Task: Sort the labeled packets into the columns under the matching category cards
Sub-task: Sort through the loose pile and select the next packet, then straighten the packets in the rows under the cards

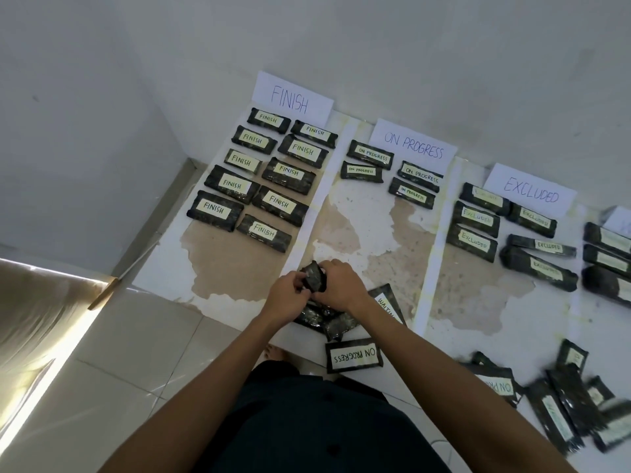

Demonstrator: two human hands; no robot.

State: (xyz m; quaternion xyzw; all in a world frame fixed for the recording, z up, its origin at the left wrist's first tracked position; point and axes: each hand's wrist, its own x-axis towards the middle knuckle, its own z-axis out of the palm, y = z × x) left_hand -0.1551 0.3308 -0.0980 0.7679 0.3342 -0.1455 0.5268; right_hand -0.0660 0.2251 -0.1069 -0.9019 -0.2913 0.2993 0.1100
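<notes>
Head view: left hand (288,297) and right hand (341,285) both pinch one dark packet (316,276) at frame centre, label hidden, over a small pile (324,319) on the floor (136,336). FINISH card (293,97) upper centre, ON PROGRESS card (413,146) right of it, EXCLUDED card (531,189) further right.

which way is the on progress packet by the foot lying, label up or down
Label up: the ON PROGRESS packet lies flat on the floor, its white label showing.

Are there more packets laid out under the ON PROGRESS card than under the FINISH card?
No: ten packets lie under the FINISH card, and only four lie under the ON PROGRESS card.
</notes>
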